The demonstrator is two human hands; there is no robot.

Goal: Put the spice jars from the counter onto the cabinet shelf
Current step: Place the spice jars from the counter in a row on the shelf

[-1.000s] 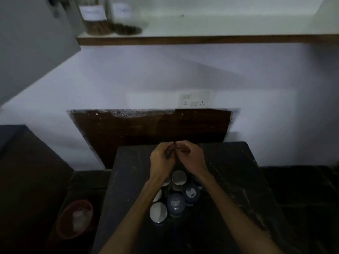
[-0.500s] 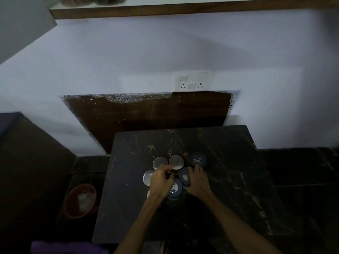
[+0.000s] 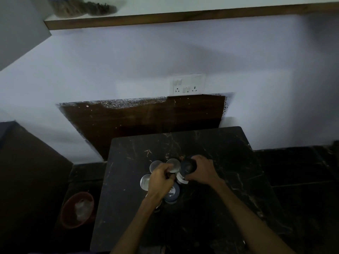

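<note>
1. Overall exposure: dim; dark areas show little detail.
2. Brightest area: the pale wall [image 3: 128, 61], with a bluish cast.
3. Shadows: a broad soft shadow lies across the wall below the shelf [image 3: 183, 15].
4. Table [image 3: 220, 162]: near black; only faint veining shows.
5. Blur: both hands and the jars on the shelf [image 3: 82, 8] are soft.
6. Distortion: straight edges slant outward toward the frame borders.

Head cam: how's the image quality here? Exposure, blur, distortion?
Head view: underexposed, so the dark counter swallows detail; the silver jar lids are the brightest things in the cluster. The left hand and right hand look soft with motion blur, and the dark-lidded jar in the right hand is smeared. Wide-angle distortion tilts the shelf edge; soft shadow falls on the wall beneath it.
</note>
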